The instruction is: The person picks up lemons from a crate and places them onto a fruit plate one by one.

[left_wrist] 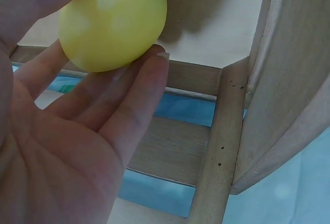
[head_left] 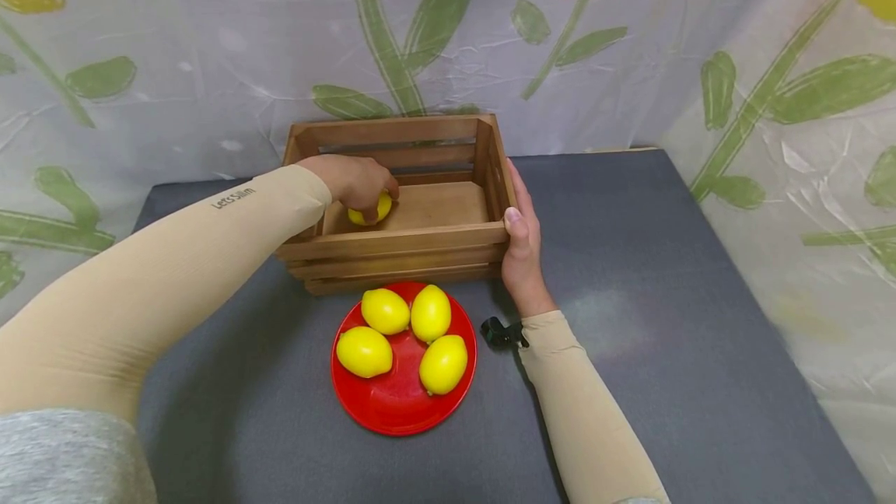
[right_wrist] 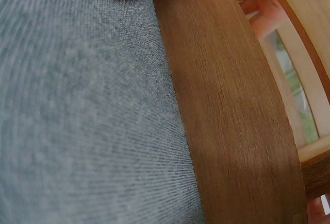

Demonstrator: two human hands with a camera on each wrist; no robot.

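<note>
A slatted wooden crate [head_left: 392, 243] stands toward the back of the table. Inside its left part, my left hand [head_left: 357, 181] holds a lemon [head_left: 383, 207] low over the crate's floor. The left wrist view shows that lemon [left_wrist: 113, 23] between the thumb and the fingertips. My right hand [head_left: 523, 251] grips the crate's front right corner, thumb on the front edge and fingers along the right side. In front of the crate, a red plate [head_left: 399, 411] bears several yellow lemons [head_left: 365, 352]. The right wrist view shows the crate's wooden slat [right_wrist: 232, 105] close up.
The dark grey table [head_left: 630, 294] extends beyond the crate on both sides. A curtain [head_left: 231, 61] with painted flowers hangs close behind the crate. On the right wrist sits a small black camera [head_left: 500, 333], just right of the plate.
</note>
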